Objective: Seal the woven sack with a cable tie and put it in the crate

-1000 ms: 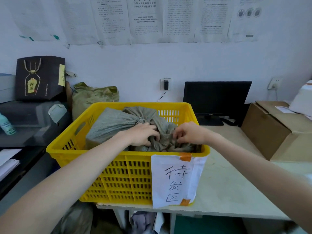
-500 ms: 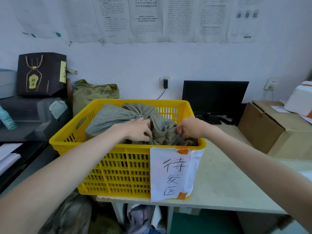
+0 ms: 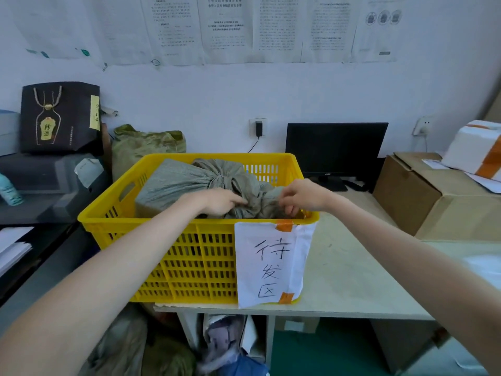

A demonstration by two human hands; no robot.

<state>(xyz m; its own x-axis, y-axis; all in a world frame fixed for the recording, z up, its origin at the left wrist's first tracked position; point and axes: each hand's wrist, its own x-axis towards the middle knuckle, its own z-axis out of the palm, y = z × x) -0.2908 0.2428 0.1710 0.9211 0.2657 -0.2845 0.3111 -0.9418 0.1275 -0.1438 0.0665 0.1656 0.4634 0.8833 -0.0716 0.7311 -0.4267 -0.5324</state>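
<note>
Yellow slotted plastic crate (image 3: pixel 173 248) stands on the pale surface (image 3: pixel 349 270). Grey-green woven sack (image 3: pixel 176 180), tied, lies inside. Left hand (image 3: pixel 217 200) and right hand (image 3: pixel 302 196), fingers curled on cloth at three o'clock. Placement step apparently closing; release remains.

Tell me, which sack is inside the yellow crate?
The grey woven sack, tied at its neck, lies inside the yellow crate, with both hands on it. The greenish sack sits behind the crate, against the wall.

Small office doubling as shipping room: printed notices (image 3: pixel 225 25) taped on wall, computer monitor (image 3: pixel 336 150) on desk (image 3: pixel 352 270), cardboard boxes (image 3: pixel 423 196), yellow crate (image 3: pixel 195 256) with handwritten paper label (image 3: pixel 271 264).
</note>
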